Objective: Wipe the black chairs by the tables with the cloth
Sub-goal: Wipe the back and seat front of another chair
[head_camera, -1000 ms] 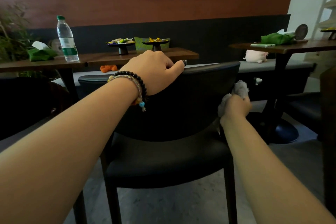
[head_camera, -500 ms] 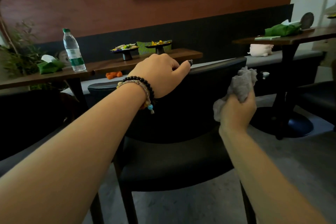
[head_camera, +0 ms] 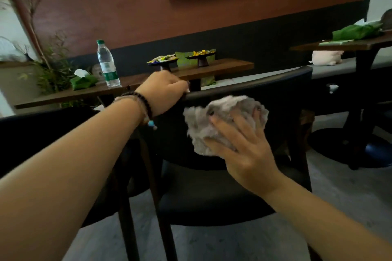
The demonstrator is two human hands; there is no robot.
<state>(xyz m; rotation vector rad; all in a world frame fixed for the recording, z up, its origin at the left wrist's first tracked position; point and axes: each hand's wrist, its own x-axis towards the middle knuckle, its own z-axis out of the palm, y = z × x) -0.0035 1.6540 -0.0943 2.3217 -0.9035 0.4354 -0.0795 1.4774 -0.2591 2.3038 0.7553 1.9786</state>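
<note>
A black chair (head_camera: pixel 282 91) stands right in front of me, its curved backrest facing me and its seat below. My left hand (head_camera: pixel 163 91) grips the left end of the backrest's top rail, fingers curled over it. My right hand (head_camera: pixel 244 146) presses a crumpled grey cloth (head_camera: pixel 222 116) flat against the back of the backrest, just under the rail, with fingers spread over the cloth. A second black chair (head_camera: pixel 42 133) stands at the left, mostly behind my left arm.
A wooden table (head_camera: pixel 222 68) behind the chair carries a water bottle (head_camera: pixel 107 63), a green tissue holder (head_camera: pixel 81 80) and two snack stands. A second table (head_camera: pixel 343 45) on a pedestal stands at the right. A bench runs along the wall.
My right hand has moved left from the backrest's right edge and now spreads the cloth against its middle. My left hand slid left along the top rail. The view tilted.
</note>
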